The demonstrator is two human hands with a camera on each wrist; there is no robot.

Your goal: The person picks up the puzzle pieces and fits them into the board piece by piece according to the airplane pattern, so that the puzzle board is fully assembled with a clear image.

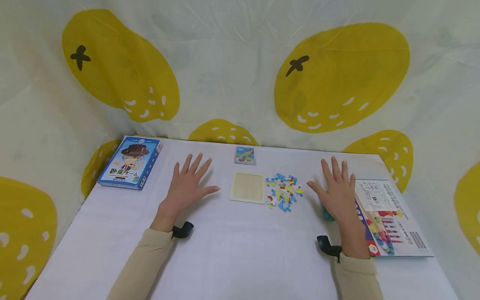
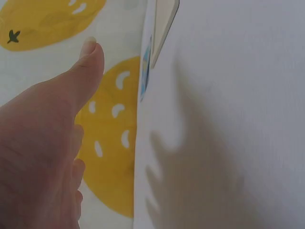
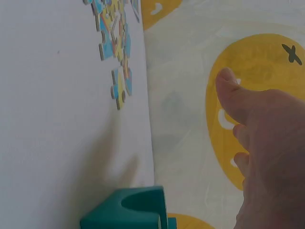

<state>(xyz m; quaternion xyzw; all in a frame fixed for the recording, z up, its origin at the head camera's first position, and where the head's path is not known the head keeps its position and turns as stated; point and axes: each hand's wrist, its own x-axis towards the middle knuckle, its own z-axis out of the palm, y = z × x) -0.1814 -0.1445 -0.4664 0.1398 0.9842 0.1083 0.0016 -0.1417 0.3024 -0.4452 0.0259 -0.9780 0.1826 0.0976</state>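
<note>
My left hand (image 1: 188,183) hovers palm down with its fingers spread, left of a wooden puzzle tray (image 1: 247,188). On the other side my right hand (image 1: 338,193) is spread the same way, over a teal object (image 1: 327,213) and the edge of a craft box (image 1: 393,221). Neither hand holds anything. Between tray and right hand lies a loose pile of jigsaw pieces (image 1: 283,192) in blue, yellow and red. Behind the tray is a small square picture card (image 1: 245,156) with a yellow plane. In the right wrist view the teal object (image 3: 128,210) shows a hollow opening.
A blue game box (image 1: 130,162) with a cartoon figure lies at the table's back left. The white table (image 1: 240,258) ends at the back against a hanging cloth (image 1: 225,62) printed with yellow fruit. Black wrist mounts (image 1: 182,230) sit at both sleeves.
</note>
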